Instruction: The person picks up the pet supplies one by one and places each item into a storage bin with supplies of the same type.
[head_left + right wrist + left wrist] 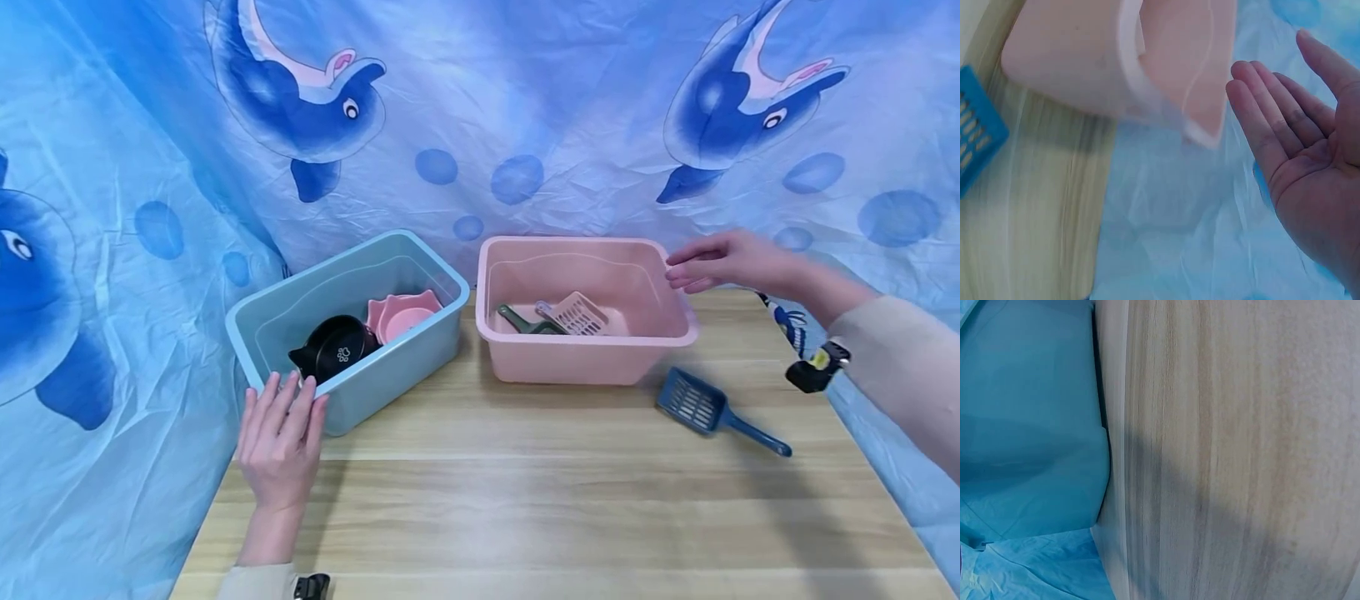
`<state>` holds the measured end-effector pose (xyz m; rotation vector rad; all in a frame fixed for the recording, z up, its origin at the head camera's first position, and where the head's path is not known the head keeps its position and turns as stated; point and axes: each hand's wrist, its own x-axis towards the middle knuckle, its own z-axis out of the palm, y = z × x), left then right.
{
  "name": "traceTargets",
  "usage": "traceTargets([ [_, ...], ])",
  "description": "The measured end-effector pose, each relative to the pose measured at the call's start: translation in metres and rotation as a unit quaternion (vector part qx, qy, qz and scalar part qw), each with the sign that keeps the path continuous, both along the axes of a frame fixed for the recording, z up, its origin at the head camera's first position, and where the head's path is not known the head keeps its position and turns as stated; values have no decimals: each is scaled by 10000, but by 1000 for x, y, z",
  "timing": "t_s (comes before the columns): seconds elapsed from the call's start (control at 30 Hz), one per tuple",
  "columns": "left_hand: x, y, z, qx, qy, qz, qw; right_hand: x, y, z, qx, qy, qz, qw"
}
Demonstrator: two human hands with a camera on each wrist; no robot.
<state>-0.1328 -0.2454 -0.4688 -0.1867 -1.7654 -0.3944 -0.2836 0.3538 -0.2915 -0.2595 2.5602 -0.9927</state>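
Note:
At the near left corner of a light blue bin (pixel 405 375), my left hand (pixel 279 450) rests its straight fingers on the rim. Inside that bin are a black cat-eared bowl (pixel 330 346) with a paw print and a pink bowl (pixel 408 317). My right hand (pixel 738 260), fingers extended and palm bare in the right wrist view, is by the right rim of a pink bin (pixel 562 362). This bin contains a green-handled scoop (pixel 517 321) and a pale slotted litter scoop (pixel 579 315). A dark blue litter scoop (pixel 696 404) lies on the table below my right hand.
The wooden table (pixel 480 500) extends toward me in front of both bins. Behind them hangs a blue cloth (pixel 585 125) printed with dolphins, which also covers the left side. In the left wrist view, the blue bin's wall (pixel 1029 425) stands on the tabletop.

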Motion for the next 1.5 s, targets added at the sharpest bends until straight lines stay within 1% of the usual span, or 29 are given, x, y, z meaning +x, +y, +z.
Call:
traceTargets([
  [0.17,1,-2,0,60,53,5,10000,23,33,8,389,351,-158,9985],
  [0.23,1,-2,0,71,98,-3,9999,31,47,7,554,424,-213,9973],
  [0.33,0,-3,-1,75,118,-19,9999,41,68,1,764,365,-242,9961],
  [0.47,-1,-3,-3,64,99,-62,9999,52,92,-17,940,106,-213,9953],
  [0.63,-1,-2,-3,59,156,-74,9998,62,113,-53,934,-340,9,9950],
  [0.73,-1,-2,-1,52,198,-64,9998,68,121,-73,777,-734,73,9942],
  [0.83,0,-1,0,36,187,-63,9998,74,130,-90,531,-1084,87,9927],
  [1.03,2,-1,0,3,80,-35,10000,85,149,-119,25,-1538,89,9881],
  [1.17,4,-2,-1,-52,55,34,10000,92,156,-134,-171,-1753,38,9844],
  [1.33,4,-2,-1,-45,55,66,10000,96,159,-139,-222,-1842,61,9826],
  [1.43,4,-2,0,-59,47,53,10000,98,161,-147,-308,-1944,23,9804],
  [1.5,4,-1,1,-73,25,42,10000,100,163,-153,-386,-2085,-38,9773],
])
